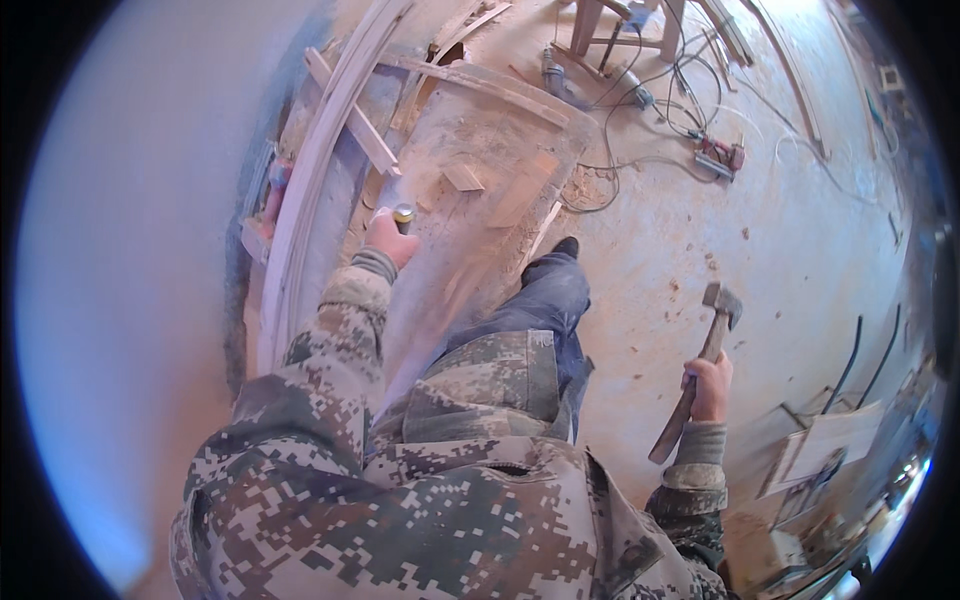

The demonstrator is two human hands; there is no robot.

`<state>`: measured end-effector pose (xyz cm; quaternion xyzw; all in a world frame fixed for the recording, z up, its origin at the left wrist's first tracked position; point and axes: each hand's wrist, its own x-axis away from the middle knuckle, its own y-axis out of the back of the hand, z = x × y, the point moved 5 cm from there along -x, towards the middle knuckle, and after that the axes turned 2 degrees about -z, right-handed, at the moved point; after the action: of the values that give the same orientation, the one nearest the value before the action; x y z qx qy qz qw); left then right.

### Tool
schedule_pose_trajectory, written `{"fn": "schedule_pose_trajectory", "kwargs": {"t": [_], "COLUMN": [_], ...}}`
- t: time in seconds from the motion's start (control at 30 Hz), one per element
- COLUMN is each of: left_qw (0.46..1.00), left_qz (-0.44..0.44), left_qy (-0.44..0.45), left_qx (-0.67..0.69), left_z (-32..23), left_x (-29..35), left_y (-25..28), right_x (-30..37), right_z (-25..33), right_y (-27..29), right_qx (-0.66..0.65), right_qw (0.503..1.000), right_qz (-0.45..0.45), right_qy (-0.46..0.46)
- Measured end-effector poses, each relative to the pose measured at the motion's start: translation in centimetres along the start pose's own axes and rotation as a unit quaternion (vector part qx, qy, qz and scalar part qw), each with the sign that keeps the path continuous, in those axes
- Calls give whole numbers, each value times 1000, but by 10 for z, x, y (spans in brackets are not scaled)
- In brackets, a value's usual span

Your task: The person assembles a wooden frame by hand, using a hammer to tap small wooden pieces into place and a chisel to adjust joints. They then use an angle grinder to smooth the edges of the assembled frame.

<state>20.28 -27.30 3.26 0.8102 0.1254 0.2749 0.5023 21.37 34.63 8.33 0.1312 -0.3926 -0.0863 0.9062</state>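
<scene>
Hammer [716, 335] runs through the right hand [711, 385], protruding at both ends.

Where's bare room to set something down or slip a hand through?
Best: floor between shoe and hammer, with a few crumbs. Narrower: dusty work surface between left hand and trouser leg. Crowded: upper right, with cables and a red tool; left, long planks by the wall.

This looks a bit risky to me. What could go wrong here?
If swung toward the short tool upright in the left hand, the hammer in the right hand could slip and hit fingers. The loose cables on the floor might trip someone.
</scene>
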Motion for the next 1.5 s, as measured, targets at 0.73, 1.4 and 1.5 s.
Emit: {"fn": "schedule_pose_trajectory", "kwargs": {"t": [0.73,1.4,1.5], "left_qw": [651,619,641], "left_qz": [381,401,387], "left_qy": [-79,-214,-214], "left_qx": [652,640,627], "left_z": [-190,-198,-197], "left_x": [-92,-91,-82], "left_y": [24,54,58], "right_x": [146,57,53], "right_z": [-71,176,175], "right_y": [-173,-217,-233], "right_qx": [-296,-18,-10], "right_qw": [939,996,995], "right_qz": [-98,35,50], "right_qy": [-145,84,90]}}
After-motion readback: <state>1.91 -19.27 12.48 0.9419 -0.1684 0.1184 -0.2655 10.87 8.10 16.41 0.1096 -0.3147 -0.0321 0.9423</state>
